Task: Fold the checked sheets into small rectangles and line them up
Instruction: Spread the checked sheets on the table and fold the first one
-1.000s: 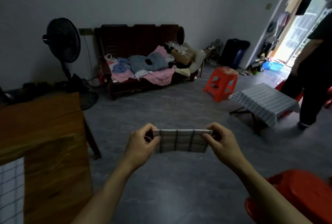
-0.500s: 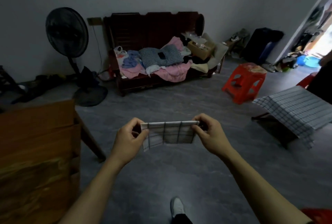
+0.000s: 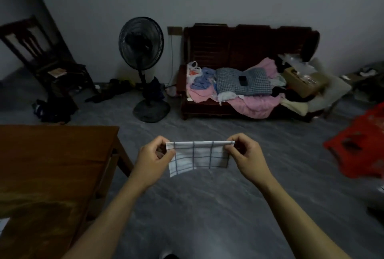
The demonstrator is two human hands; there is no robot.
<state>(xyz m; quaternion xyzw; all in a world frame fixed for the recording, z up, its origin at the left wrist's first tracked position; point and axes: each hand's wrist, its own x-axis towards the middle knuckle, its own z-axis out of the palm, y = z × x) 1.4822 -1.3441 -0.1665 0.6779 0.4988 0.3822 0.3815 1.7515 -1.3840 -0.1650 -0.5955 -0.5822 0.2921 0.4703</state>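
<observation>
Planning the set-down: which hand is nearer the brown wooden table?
Left. The left hand pinches the left end of the folded checked sheet, just off the brown wooden table corner. The right hand pinches the other end, farther away.

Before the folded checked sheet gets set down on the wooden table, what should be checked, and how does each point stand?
1. Left hand pinches the checked sheet at its top corner: ok.
2. Right hand pinches the other top corner: ok.
3. Top edge taut and level: ok.
4. Layers aligned: not ok, lower left corner hangs lower.
5. Wooden table has bare surface nearby: ok.
6. Row of folded sheets to line up with: cannot tell.
</observation>
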